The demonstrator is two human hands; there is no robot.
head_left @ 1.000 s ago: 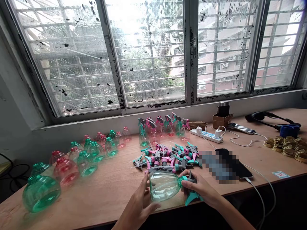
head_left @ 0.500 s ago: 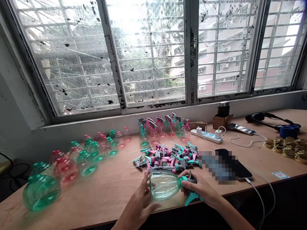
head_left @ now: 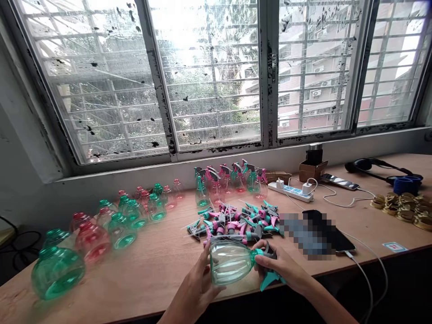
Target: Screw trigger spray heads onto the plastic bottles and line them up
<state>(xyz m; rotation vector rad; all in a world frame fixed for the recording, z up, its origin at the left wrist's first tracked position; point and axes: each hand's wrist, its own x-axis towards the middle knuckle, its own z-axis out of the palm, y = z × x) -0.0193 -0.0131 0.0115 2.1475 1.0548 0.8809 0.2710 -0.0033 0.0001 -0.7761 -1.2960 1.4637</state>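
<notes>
A clear green spray bottle (head_left: 231, 263) lies sideways between my hands at the table's front edge, its base toward the left. My left hand (head_left: 202, 281) is wrapped round the base end, thumb below and fingers behind. At the neck, my right hand (head_left: 275, 261) grips the green collar of the grey and teal spray head (head_left: 270, 276), which sits on the bottle's mouth. Just beyond the bottle lies a pile of loose pink, teal and grey spray heads (head_left: 232, 222) with thin tubes.
Several green and red bottles without heads (head_left: 123, 231) stand at the left. Bottles with spray heads (head_left: 216, 186) stand by the window wall. A power strip (head_left: 292, 191), phone (head_left: 329, 231), headphones (head_left: 381, 168) and gold-coloured parts (head_left: 405, 209) occupy the right.
My left thumb and fingers have closed in a little round the bottle's base, and the bottle has turned slightly. My right hand stays at the collar.
</notes>
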